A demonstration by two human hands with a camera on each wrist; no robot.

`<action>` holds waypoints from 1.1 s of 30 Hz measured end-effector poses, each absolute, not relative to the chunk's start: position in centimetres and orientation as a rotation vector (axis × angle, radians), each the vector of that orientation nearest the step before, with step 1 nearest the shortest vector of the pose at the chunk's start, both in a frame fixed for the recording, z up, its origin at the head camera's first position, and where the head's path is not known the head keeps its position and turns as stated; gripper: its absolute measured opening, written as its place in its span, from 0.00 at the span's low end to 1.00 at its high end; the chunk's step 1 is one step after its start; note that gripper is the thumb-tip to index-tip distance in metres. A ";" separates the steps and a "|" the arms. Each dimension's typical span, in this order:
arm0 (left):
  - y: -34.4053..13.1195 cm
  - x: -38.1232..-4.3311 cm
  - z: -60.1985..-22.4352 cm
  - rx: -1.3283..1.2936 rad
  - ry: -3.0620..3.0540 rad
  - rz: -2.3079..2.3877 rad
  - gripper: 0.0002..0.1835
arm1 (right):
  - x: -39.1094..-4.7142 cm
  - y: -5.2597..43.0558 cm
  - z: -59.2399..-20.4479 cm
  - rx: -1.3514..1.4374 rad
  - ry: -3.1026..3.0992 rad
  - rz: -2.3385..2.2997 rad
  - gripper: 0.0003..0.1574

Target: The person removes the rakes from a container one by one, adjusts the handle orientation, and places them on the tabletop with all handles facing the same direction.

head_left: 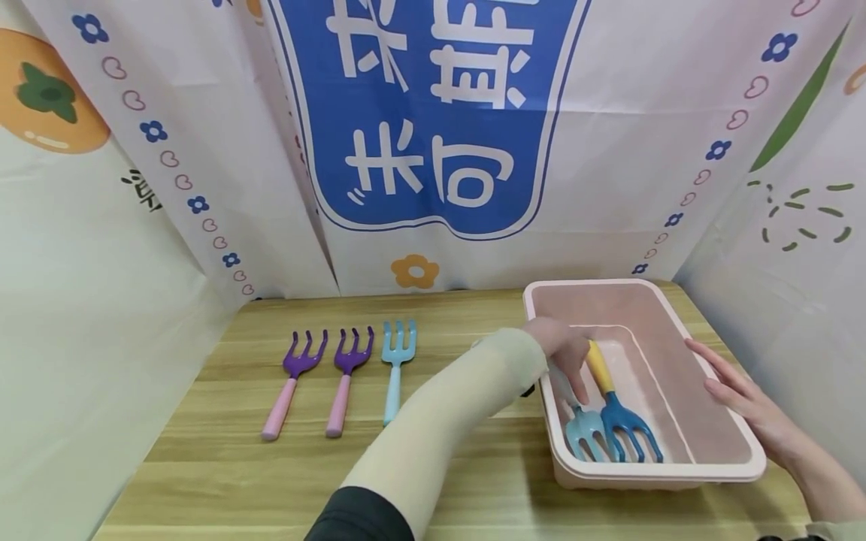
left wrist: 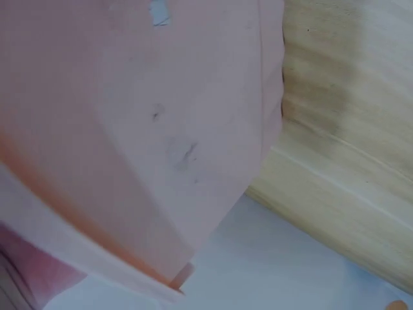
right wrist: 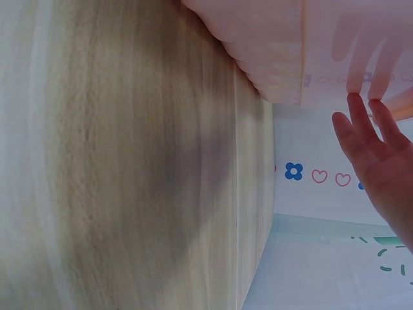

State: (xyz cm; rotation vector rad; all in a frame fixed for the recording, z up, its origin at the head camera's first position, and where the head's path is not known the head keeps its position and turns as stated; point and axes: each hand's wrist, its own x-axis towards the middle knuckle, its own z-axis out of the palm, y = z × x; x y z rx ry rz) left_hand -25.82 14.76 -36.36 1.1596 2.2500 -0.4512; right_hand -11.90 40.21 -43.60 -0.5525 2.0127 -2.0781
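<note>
My left hand (head_left: 561,346) reaches over the left rim into a pale pink plastic bin (head_left: 649,469). Its fingers are curled at the handle of a light blue hand fork (head_left: 587,434), whose upper end the hand hides. Beside it lies a dark blue hand fork (head_left: 625,424) with a yellow handle, close to the same fingers. My right hand (head_left: 740,394) rests its nearly straight fingers on the bin's right rim. In the right wrist view, the fingertips (right wrist: 353,100) touch the outer wall. The left wrist view shows mostly the bin's wall (left wrist: 187,129).
Left of the bin, two purple hand forks (head_left: 291,383) (head_left: 348,383) with pink handles and another light blue hand fork (head_left: 395,372) lie in a row on the wooden table (head_left: 223,481). A printed cloth (head_left: 609,150) hangs behind and along the sides.
</note>
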 end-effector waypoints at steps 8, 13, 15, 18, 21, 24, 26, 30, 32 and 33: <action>14.1 -25.9 -35.2 1.093 2.216 -0.281 0.18 | -11.9 40.3 -43.7 -0.566 2.043 -2.068 0.37; 13.4 -25.8 -34.4 1.080 2.202 -0.123 0.09 | -11.9 40.3 -43.8 -0.551 2.050 -2.063 0.37; 13.1 -25.7 -34.2 1.088 2.207 -0.079 0.07 | -11.9 40.3 -43.8 -0.544 2.063 -2.060 0.37; 12.8 -25.6 -33.9 1.089 2.201 -0.025 0.07 | -11.8 40.3 -43.8 -0.543 2.079 -2.057 0.37; 12.7 -25.8 -33.7 1.120 2.187 -0.024 0.07 | -11.8 40.2 -43.8 -0.553 2.069 -2.057 0.37; 12.5 -26.0 -33.4 1.129 2.189 -0.036 0.07 | -11.8 40.2 -43.7 -0.566 2.049 -2.062 0.37; 12.4 -26.1 -33.1 1.106 2.204 -0.033 0.08 | -11.8 40.2 -43.7 -0.574 2.043 -2.066 0.37; 12.1 -26.5 -32.3 1.150 2.197 -0.048 0.08 | -11.8 40.1 -43.7 -0.578 2.047 -2.066 0.37; 11.8 -26.7 -31.9 1.214 2.176 -0.061 0.08 | -11.8 40.1 -43.8 -0.573 2.056 -2.062 0.37; 11.7 -26.8 -31.7 1.243 2.166 -0.064 0.07 | -11.8 40.1 -43.8 -0.569 2.064 -2.058 0.37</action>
